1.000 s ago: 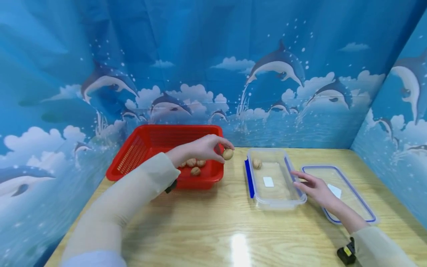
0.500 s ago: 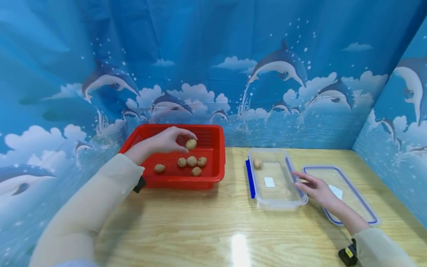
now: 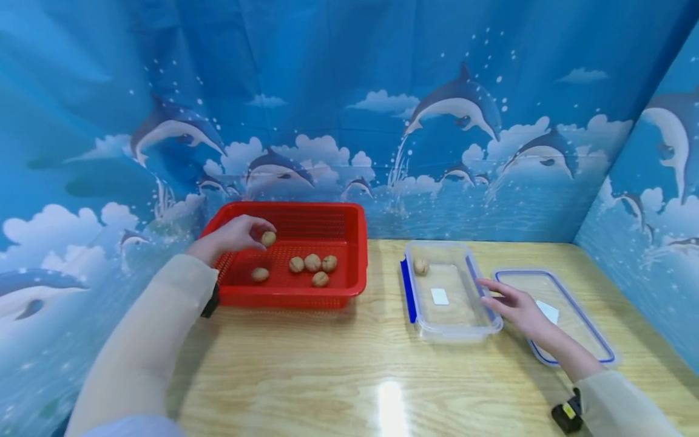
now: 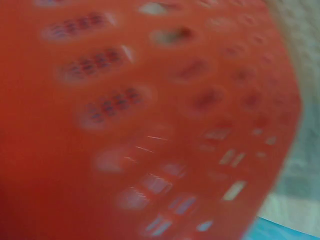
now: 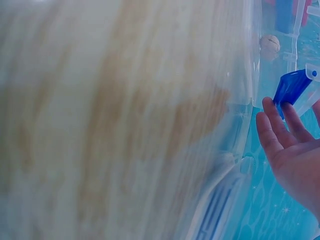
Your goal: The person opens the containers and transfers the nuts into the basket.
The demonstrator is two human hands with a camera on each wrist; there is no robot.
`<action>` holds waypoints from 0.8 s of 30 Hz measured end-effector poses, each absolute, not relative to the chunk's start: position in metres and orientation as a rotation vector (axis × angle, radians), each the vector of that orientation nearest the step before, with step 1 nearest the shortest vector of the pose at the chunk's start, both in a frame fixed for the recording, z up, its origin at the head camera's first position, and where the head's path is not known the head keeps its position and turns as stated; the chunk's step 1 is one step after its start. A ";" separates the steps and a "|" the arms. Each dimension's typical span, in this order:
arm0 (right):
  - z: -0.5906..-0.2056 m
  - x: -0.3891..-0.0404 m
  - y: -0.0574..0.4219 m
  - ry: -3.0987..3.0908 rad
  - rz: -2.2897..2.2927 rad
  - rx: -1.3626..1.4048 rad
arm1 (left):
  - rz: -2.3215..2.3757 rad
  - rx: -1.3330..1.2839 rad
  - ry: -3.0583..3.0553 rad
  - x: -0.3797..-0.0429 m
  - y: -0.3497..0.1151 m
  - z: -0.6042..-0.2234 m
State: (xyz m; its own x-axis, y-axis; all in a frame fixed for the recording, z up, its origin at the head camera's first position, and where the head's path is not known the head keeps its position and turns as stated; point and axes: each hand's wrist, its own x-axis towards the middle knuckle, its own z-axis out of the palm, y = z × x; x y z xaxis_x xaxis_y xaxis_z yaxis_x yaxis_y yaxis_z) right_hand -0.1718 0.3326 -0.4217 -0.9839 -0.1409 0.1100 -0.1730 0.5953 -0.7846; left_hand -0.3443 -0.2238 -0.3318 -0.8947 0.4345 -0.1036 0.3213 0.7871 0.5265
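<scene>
In the head view my left hand [image 3: 236, 234] pinches a walnut [image 3: 268, 238] between thumb and fingertips, above the left part of a red plastic basket [image 3: 357, 291]. Several more walnuts [image 3: 312, 263] lie on the basket floor. The left wrist view is filled by the blurred, slotted red basket wall [image 4: 150, 125]; the hand does not show there. My right hand [image 3: 516, 309] rests its fingers on the right side of a clear plastic container [image 3: 455, 331], which holds one walnut [image 3: 420, 267]. In the right wrist view those fingers touch a blue side latch [image 5: 292, 86].
A clear lid [image 3: 587, 321] with a blue seal lies on the wooden table [image 3: 306, 376], right of the container and partly behind the right forearm. A dolphin-printed backdrop [image 3: 327, 121] closes off the back and sides.
My left hand has carried the pinched walnut leftward, from the basket's right rim to over its left part. The walnuts below have come into sight. My right hand has stayed at the container.
</scene>
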 end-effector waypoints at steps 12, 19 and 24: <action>-0.422 -0.172 0.331 -2.781 1.361 0.248 | 0.608 0.555 2.704 -0.353 -0.243 -0.369; -0.422 -0.172 0.331 -2.773 1.381 0.245 | 0.656 0.464 2.725 -0.356 -0.251 -0.377; -0.423 -0.172 0.332 -2.769 1.387 0.251 | 0.661 0.446 2.723 -0.358 -0.252 -0.378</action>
